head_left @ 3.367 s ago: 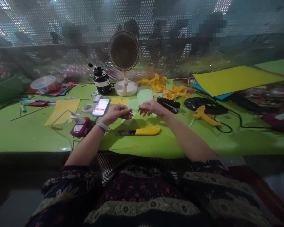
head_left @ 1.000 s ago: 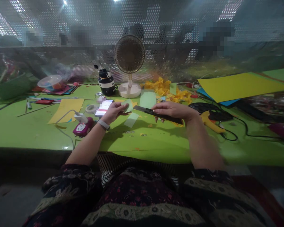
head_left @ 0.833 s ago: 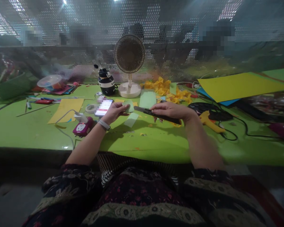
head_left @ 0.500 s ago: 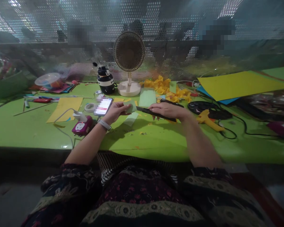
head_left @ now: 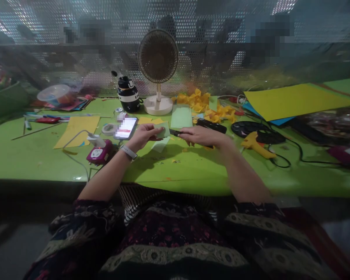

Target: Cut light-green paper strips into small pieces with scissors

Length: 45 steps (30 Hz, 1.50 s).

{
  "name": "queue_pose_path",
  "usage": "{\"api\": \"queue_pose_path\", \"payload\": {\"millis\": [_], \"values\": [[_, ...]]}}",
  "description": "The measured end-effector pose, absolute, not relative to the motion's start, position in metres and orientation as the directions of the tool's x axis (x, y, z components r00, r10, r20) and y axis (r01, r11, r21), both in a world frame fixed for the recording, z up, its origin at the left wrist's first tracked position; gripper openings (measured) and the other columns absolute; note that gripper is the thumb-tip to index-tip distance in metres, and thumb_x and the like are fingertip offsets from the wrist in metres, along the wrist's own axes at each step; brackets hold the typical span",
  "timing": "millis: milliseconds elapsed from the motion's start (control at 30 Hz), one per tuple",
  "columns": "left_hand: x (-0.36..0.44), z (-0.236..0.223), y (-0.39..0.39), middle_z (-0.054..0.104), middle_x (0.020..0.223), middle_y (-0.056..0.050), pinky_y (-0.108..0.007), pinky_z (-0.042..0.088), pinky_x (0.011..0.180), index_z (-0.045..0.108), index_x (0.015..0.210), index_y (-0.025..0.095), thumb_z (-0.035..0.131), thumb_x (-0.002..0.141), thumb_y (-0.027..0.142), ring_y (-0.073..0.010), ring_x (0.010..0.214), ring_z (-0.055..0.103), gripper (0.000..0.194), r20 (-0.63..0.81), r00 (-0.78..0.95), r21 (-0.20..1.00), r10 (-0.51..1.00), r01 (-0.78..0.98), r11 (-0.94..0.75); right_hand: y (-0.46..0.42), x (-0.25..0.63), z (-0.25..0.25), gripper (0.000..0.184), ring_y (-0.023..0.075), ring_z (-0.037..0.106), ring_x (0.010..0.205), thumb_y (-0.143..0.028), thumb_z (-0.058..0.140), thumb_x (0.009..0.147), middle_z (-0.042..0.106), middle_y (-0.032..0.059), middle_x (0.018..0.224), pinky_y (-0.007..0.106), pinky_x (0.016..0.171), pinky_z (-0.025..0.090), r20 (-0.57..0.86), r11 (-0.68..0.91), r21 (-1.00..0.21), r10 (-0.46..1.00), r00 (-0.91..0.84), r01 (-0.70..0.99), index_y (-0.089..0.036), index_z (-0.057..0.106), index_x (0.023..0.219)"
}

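Backdrop: perforated screen [head_left: 192, 48] across the far side, with dim, blurred shapes behind it that I cannot make out from my end.
Tabletop [head_left: 46, 165]: bright green, with small paper scraps scattered near its front edge.
Left hand [head_left: 146, 135]: I see its fingers pinching a small green paper [head_left: 164, 130] by its left side; a pale band [head_left: 128, 152] circles the wrist.
Small green paper: raised just over the tabletop, between the two hands, above a pale paper slip [head_left: 161, 144] lying flat.
Right hand [head_left: 202, 136]: I see the fingers closed around a knife [head_left: 175, 132], palm down, covering most of it.
Knife: dark front end aimed left at the paper's right edge; whether the two touch, I cannot tell.
Just behind the hands: pale green sheet [head_left: 181, 116] lying flat, black stapler [head_left: 212, 125] beside the right hand, yellow paper flowers [head_left: 196, 102] in a heap farther back.
My left side: lit phone [head_left: 126, 128] near the left wrist, tape roll [head_left: 104, 130] next to it, purple power adapter [head_left: 98, 154] with a white plug on top.
My right side: yellow glue gun [head_left: 256, 146] in front of a black palette [head_left: 264, 134].
Far middle: round fan [head_left: 158, 56] standing upright, dark bottle [head_left: 128, 97] to its left.
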<state>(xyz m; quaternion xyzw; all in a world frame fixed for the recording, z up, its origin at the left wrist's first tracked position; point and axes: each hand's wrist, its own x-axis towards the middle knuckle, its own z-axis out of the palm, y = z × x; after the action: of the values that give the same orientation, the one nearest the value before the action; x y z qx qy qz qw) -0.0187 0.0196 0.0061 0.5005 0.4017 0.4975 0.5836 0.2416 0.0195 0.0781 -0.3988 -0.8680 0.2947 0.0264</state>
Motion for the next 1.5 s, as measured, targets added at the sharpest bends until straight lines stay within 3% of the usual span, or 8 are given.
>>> {"api": "queue_pose_path", "payload": {"millis": [400, 700, 1033, 1300, 1500], "values": [[-0.017, 0.0, 0.022, 0.065, 0.066, 0.0, -0.032, 0.064, 0.072, 0.058, 0.062, 0.014, 0.095, 0.062, 0.039, -0.0109, 0.063, 0.066, 0.044, 0.042, 0.151, 0.98, 0.988, -0.2, -0.011, 0.018, 0.232, 0.071, 0.039, 0.0208, 0.058, 0.075, -0.047, 0.043, 0.1, 0.071, 0.0083, 0.091, 0.032, 0.07, 0.038, -0.09, 0.571, -0.41, 0.751, -0.655, 0.711, -0.019, 0.067, 0.116], [-0.013, 0.004, 0.017, 0.064, 0.064, 0.001, -0.031, 0.063, 0.071, 0.059, 0.061, 0.014, 0.096, 0.06, 0.038, -0.0085, 0.059, 0.061, 0.044, 0.022, 0.146, 0.976, 0.989, -0.219, 0.011, 0.019, 0.234, 0.071, 0.045, 0.0209, 0.061, 0.08, -0.048, 0.045, 0.098, 0.074, 0.0079, 0.098, 0.03, 0.071, 0.038, -0.092, 0.581, -0.421, 0.737, -0.67, 0.697, -0.021, 0.07, 0.124], [-0.015, -0.002, 0.021, 0.07, 0.072, -0.001, -0.031, 0.062, 0.074, 0.061, 0.063, 0.015, 0.095, 0.06, 0.042, -0.0095, 0.064, 0.065, 0.044, 0.036, 0.119, 0.967, 0.992, -0.253, -0.004, 0.018, 0.229, 0.069, 0.047, 0.0179, 0.058, 0.071, -0.047, 0.045, 0.098, 0.073, 0.0066, 0.089, 0.029, 0.068, 0.037, -0.094, 0.569, -0.446, 0.738, -0.668, 0.691, -0.019, 0.07, 0.125], [-0.012, 0.0, 0.019, 0.062, 0.062, 0.003, -0.031, 0.062, 0.076, 0.06, 0.063, 0.016, 0.094, 0.062, 0.041, -0.0068, 0.057, 0.058, 0.042, 0.027, 0.108, 0.964, 0.994, -0.264, 0.002, 0.018, 0.227, 0.068, 0.046, 0.018, 0.06, 0.07, -0.047, 0.047, 0.097, 0.072, 0.0038, 0.081, 0.029, 0.068, 0.038, -0.104, 0.538, -0.473, 0.752, -0.651, 0.698, -0.022, 0.071, 0.127], [-0.01, 0.0, 0.018, 0.067, 0.069, 0.001, -0.027, 0.06, 0.071, 0.061, 0.065, 0.016, 0.093, 0.066, 0.04, -0.0077, 0.061, 0.062, 0.04, 0.009, 0.099, 0.972, 0.995, -0.234, 0.015, 0.021, 0.227, 0.062, 0.043, 0.0179, 0.061, 0.068, -0.048, 0.049, 0.096, 0.07, 0.0029, 0.078, 0.029, 0.065, 0.039, -0.155, 0.5, -0.551, 0.725, -0.671, 0.668, -0.022, 0.072, 0.121]]}}
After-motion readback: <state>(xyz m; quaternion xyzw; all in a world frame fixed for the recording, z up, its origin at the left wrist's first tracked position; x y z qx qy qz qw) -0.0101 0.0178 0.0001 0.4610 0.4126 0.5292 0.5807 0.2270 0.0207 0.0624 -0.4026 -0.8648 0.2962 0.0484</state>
